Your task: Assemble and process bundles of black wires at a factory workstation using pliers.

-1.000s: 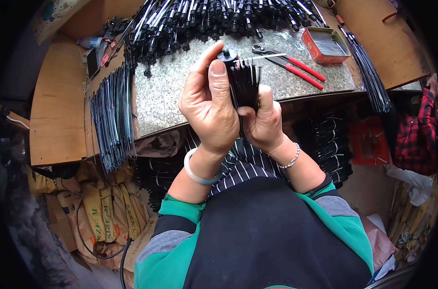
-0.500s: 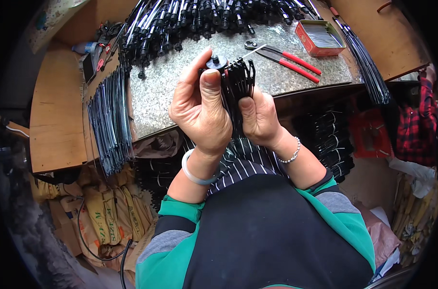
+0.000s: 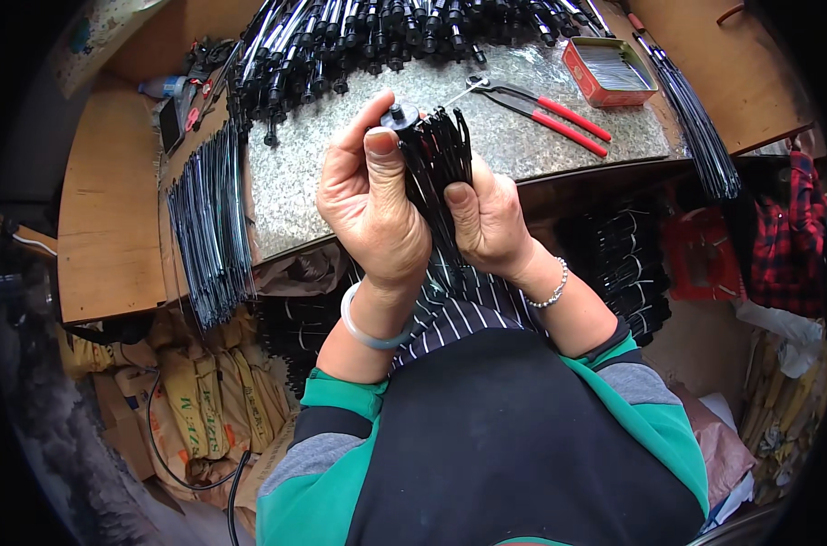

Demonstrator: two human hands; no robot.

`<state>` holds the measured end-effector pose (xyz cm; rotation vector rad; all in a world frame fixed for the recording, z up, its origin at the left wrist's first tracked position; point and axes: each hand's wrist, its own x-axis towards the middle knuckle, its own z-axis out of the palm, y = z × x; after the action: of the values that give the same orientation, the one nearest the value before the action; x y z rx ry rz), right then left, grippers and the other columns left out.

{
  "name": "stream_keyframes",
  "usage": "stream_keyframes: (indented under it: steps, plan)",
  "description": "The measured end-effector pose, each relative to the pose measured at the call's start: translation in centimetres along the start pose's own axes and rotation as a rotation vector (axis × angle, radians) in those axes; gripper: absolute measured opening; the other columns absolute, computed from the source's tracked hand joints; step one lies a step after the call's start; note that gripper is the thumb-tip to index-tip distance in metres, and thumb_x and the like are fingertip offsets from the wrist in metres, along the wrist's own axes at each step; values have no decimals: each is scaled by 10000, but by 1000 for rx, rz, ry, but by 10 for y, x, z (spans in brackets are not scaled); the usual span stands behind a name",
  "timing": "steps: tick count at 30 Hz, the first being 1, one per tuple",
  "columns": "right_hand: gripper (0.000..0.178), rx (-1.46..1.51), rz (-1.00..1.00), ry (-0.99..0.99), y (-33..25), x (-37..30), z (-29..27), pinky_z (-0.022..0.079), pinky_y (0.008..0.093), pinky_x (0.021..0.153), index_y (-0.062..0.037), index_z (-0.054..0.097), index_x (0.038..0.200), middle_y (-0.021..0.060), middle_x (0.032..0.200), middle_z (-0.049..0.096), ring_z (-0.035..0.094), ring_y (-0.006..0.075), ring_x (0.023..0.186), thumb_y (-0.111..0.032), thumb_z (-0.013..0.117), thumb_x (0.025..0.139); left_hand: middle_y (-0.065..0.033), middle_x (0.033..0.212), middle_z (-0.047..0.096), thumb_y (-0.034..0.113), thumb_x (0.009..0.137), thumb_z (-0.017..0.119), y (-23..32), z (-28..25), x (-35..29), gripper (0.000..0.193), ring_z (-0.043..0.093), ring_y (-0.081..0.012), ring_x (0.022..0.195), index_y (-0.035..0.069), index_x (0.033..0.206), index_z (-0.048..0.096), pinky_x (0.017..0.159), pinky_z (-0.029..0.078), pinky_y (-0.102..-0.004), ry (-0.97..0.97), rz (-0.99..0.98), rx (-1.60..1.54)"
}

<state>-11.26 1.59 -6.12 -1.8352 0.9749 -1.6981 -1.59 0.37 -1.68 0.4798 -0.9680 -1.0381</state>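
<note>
My left hand [image 3: 377, 214] is raised over the near edge of the worktop, its thumb and fingers closed around a round grey disc with a dark knob [image 3: 398, 116]. Beside it, my right hand [image 3: 493, 223] grips a bundle of thin black strips [image 3: 438, 150], thumb toward me. The strips' looped upper ends fan out next to the disc, and their lower part runs down in front of my striped apron. A thin pale strip [image 3: 465, 95] shows just beyond the bundle's top; whether it touches the bundle I cannot tell. My left fingers are partly hidden behind the thumb and disc.
Red-handled pincers [image 3: 563, 123] lie on the speckled worktop [image 3: 295, 187] near a red tin of thin pale strips [image 3: 609, 73]. Black-ended rods [image 3: 377, 32] are heaped at the back. Long dark strips hang over the left [image 3: 208, 232] and right [image 3: 691, 118] edges.
The bundle's top has leaned left and its loops sit closer to the disc. The disc and my left hand have shifted slightly left. Both hands keep their hold.
</note>
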Motion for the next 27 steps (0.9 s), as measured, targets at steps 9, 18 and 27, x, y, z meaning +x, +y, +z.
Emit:
stream_keyframes:
  steps: [9,18,27]
  plan:
    - [312,143,73,-74,-6,4,-3,429,367,499,-12,558,932,148,637,542,559,341,559,-290,417,941,-56,853,634,230,908,525,4,-2,1,341,593,-72,728,-40,1116,541,665,478,-180,-86,-156,-148]
    - [229,-148,-62,122,2,1,3,447,367,488,-16,563,939,141,679,569,579,322,561,-238,543,887,13,799,513,245,907,542,7,7,4,395,470,-39,720,-10,1195,451,665,397,-168,-212,-34,353]
    - [423,-226,-218,121,-16,3,-15,508,258,658,52,538,1071,139,924,638,637,166,760,-194,710,773,-3,833,562,189,931,493,11,9,-2,332,499,-29,715,-13,1189,446,661,421,-154,-148,-104,21]
